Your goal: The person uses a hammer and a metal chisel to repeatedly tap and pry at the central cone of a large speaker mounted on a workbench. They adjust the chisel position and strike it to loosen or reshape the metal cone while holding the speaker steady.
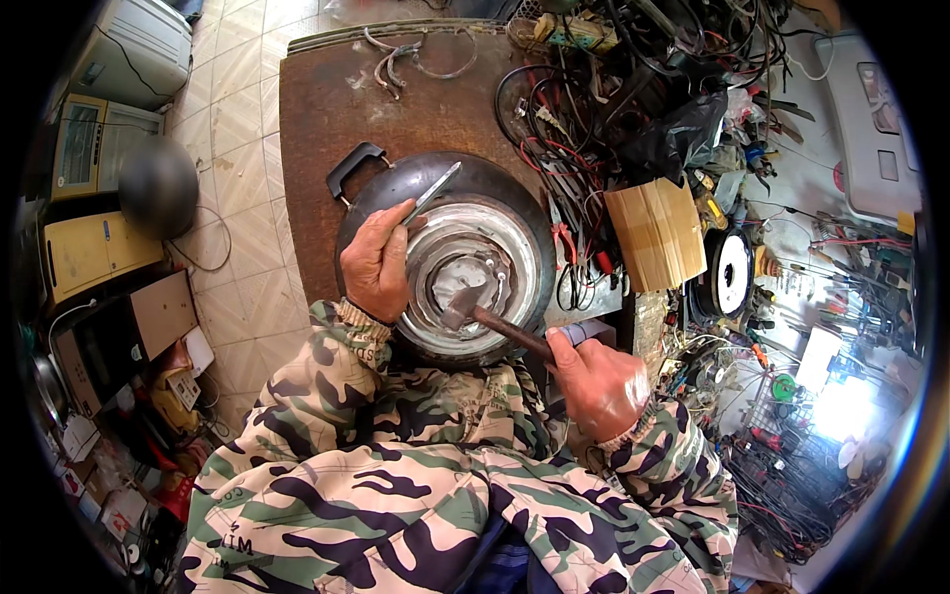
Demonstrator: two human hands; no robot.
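As our left fingers (395, 215) grip a right-slanting flat tool (436, 191), our right fingers (565, 348) clasp a hammer (505, 330) nearer us, over the pot (398, 180).

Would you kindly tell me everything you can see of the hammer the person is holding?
The hammer has a blocky, grey-brown head that looks like worn metal, and a straight, dark brown handle whose material is hard to tell. The right hand grips the handle's lower end. It slants up and to the left, its head over the middle of the round, black-rimmed piece; whether they touch is unclear.
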